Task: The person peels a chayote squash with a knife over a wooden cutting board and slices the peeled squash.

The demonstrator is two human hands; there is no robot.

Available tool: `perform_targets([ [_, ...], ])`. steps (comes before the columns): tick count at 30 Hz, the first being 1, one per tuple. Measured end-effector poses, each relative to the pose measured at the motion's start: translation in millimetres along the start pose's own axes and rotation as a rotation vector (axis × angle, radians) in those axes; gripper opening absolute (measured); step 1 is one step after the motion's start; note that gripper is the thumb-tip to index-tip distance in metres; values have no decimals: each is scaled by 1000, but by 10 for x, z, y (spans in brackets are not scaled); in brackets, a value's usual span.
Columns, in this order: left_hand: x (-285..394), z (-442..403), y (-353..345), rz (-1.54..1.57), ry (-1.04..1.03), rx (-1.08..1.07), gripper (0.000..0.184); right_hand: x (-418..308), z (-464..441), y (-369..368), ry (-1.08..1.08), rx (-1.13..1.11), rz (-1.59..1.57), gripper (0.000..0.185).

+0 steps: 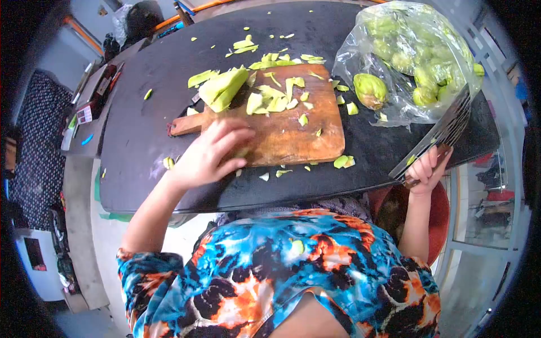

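Note:
My left hand [213, 151] is over the lower left of a wooden cutting board [304, 143], fingers apart and slightly blurred, holding nothing I can see. Just beyond it, a peeled, pale green chayote [222, 91] rests by the base of the board's handle. Pale green peelings [276, 101] lie scattered on the board and around it. At the right edge of the table, my right hand [429, 169] is closed around the handle of a cleaver [445, 132]. Its broad blade is raised at a slant, with a bit of green stuck near the handle.
A clear plastic bag [360, 50] of green chayotes sits at the table's back right, near the blade. One chayote [370, 91] lies at its mouth. Peel scraps dot the dark table [152, 163]. A red tub [439, 219] stands below the right edge.

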State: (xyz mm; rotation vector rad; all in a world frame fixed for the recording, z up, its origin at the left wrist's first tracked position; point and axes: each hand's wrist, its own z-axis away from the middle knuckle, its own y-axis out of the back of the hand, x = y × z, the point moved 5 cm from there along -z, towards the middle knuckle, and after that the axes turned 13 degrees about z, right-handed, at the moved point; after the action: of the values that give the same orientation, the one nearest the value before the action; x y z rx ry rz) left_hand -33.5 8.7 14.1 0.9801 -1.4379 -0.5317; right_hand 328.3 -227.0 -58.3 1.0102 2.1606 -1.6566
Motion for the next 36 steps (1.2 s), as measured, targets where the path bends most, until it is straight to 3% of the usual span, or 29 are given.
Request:
perform_targets([
  [10,-417,-27,-40,-116,-117,-229,45,150,31,110,-47,-69,14,68],
  [13,-512,-153,4,-70,-64,-160,47,143,42,102,-59,-82,-3,70],
  [19,-584,-446,-37,-66,-1,4,82,166,49,130,-84,-80,-20,76],
  [21,-696,-610,-93,-35,32,148,81,169,36,121,-85,-71,10,70],
  [25,-621,-883,-236,-93,-97,124,87,173,8,65,-103,-118,53,67],
  [30,-544,-1255,-403,-45,-147,35,81,182,10,85,-95,-65,40,71],
  [34,-886,-1762,-335,-72,-191,141,68,195,16,64,-95,-71,10,73],
  [36,-1064,-1954,-228,-267,-158,331,60,200,25,79,-102,-74,17,72],
])
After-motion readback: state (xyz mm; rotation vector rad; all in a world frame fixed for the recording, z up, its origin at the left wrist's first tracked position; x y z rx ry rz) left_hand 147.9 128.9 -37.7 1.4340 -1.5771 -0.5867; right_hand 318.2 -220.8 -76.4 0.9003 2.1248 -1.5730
